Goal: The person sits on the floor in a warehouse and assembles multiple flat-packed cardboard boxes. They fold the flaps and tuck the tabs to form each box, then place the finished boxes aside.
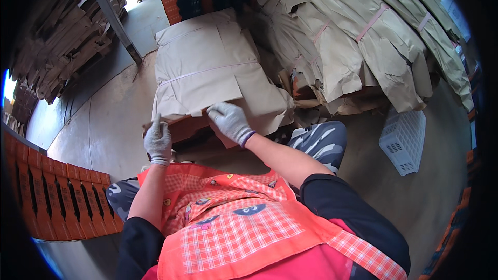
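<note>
Apparently, the right hand [229, 120] pinched a paper flap [228, 92] of the wrapped bundle [194, 67] at eleven o'clock; whether the curled left hand [158, 142], at nine, gripped anything, I couldn't tell. Too hard a tug risked tearing that flap.

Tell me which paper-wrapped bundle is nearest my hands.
The paper-wrapped bundle straight ahead: your gloved left hand and right hand are at its near edge. The other wrapped bundles lie farther off, to its right.

Grey floor [104, 119] around you: a white plastic crate [402, 137] sits at your right, a paper-wrapped bundle [202, 52] ahead, its base hidden.
</note>
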Available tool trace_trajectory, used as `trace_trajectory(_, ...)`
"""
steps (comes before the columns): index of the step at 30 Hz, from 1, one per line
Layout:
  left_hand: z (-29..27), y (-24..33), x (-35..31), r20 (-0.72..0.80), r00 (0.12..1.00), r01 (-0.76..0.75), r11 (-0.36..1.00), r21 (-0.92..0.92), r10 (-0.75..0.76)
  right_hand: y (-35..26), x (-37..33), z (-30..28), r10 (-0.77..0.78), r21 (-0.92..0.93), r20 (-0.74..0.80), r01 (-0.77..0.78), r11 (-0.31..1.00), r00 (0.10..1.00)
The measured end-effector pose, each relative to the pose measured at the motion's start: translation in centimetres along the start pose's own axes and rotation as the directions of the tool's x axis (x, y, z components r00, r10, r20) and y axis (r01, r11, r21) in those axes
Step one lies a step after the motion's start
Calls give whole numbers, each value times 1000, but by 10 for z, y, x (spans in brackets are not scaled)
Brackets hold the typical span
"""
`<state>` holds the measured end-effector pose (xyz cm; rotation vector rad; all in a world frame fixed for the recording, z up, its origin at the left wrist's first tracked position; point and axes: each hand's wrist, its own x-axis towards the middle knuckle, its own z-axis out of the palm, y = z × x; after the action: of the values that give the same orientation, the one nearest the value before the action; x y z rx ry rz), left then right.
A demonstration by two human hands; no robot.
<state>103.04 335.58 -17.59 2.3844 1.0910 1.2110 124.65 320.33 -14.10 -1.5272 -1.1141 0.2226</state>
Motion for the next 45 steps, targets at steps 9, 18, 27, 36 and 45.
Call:
trace_trajectory(9, 18, -140, 71, 565, 266, 683, -261, -682, -781, 110, 121, -129, 168, -39, -640, -251, 967, 750)
trace_trajectory(18, 58, -94, 15, 712, 332, 936, 119, -332, -619, 200, 95, -111, 757, -532, -134, -691, 490, 640)
trace_trajectory(27, 38, -77, -39, 622, 387, 921, 257, -292, -681, 152, 80, -116, 803, -663, -82, -634, 399, 591)
trace_trajectory(36, 32, -90, 1, 369, 788, 436, 869, 233, -493, -56, 3, -159, 73, -409, 312, 64, 910, 947)
trace_trajectory(45, 62, 33, -29, 632, 775, -99, 980, 174, -33, 41, -193, -288, 609, 10, -278, -632, 775, 743)
